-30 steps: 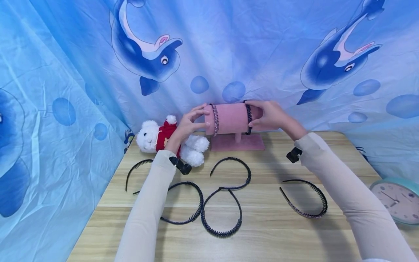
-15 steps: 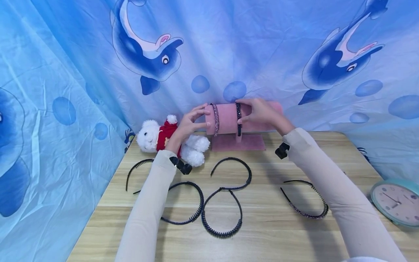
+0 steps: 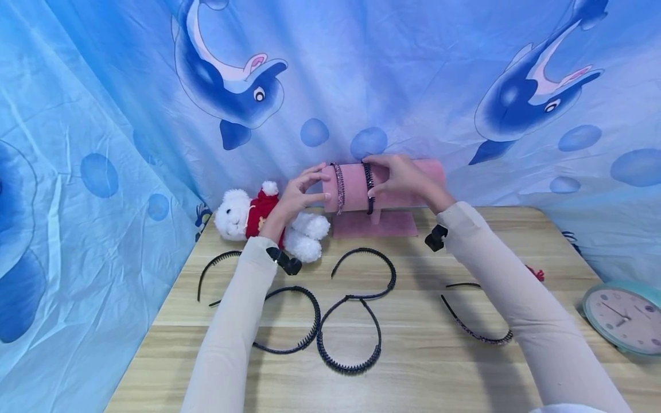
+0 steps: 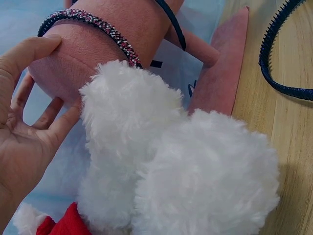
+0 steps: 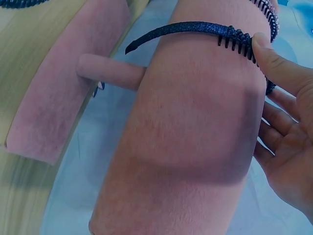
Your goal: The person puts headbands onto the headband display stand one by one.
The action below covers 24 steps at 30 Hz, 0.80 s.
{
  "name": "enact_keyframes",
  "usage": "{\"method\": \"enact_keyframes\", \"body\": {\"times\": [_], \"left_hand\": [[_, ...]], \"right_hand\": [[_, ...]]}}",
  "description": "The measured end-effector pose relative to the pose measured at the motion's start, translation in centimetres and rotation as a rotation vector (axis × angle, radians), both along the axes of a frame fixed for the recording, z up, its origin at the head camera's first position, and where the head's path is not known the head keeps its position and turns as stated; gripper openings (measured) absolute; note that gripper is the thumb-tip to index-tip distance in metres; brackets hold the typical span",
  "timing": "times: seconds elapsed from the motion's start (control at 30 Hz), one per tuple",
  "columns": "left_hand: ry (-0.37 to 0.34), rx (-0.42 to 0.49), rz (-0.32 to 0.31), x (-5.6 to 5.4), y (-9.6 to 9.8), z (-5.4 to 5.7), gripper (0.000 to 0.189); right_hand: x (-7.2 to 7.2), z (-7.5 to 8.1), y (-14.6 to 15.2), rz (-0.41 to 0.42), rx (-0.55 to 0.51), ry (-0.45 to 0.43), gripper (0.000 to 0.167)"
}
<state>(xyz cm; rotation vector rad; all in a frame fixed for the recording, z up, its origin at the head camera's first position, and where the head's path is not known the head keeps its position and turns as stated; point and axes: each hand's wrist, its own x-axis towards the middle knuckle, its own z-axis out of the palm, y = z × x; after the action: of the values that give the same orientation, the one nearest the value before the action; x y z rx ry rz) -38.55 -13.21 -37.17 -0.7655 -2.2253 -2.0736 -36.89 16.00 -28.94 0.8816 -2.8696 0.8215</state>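
A person's right hand pinches a glittery, dark toothed headband between thumb and fingers, the slim arc straddling a pink, velvety cylinder on a stand. The left hand, thumb and fingers spread apart but bent around the cylinder's near end, steadies it. Between the two hands, nearer the left, sits a pink-and-black sequinned headband. The dark band looks light and springy, likely stiff enough to hold its curve yet apt to snap if spread too wide; its toothed upper arc, where the right thumb presses, seems the surest hold. The nap may drag on the teeth, and the stand looks light enough to tip. Just below the left hand lies a white plush toy in red.
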Motion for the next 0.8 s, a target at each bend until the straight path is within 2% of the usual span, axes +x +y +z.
{"method": "enact_keyframes", "body": {"times": [0.23, 0.4, 0.57, 0.8], "left_hand": [[0.002, 0.007, 0.000, 0.3, 0.0, -0.1, 0.039], [-0.007, 0.008, 0.010, 0.4, 0.0, -0.1, 0.040], [-0.016, 0.007, 0.005, 0.6, 0.0, 0.1, 0.043], [-0.023, -0.010, 0.008, 0.7, 0.1, 0.6, 0.044]], "right_hand": [[0.5, -0.6, -1.5, -0.004, -0.026, -0.001, 0.088], [0.7, -1.1, -2.8, -0.010, -0.012, 0.048, 0.088], [0.9, -1.4, -3.9, -0.013, -0.009, 0.089, 0.088], [0.9, -1.7, -4.5, -0.001, -0.049, 0.098, 0.089]]}}
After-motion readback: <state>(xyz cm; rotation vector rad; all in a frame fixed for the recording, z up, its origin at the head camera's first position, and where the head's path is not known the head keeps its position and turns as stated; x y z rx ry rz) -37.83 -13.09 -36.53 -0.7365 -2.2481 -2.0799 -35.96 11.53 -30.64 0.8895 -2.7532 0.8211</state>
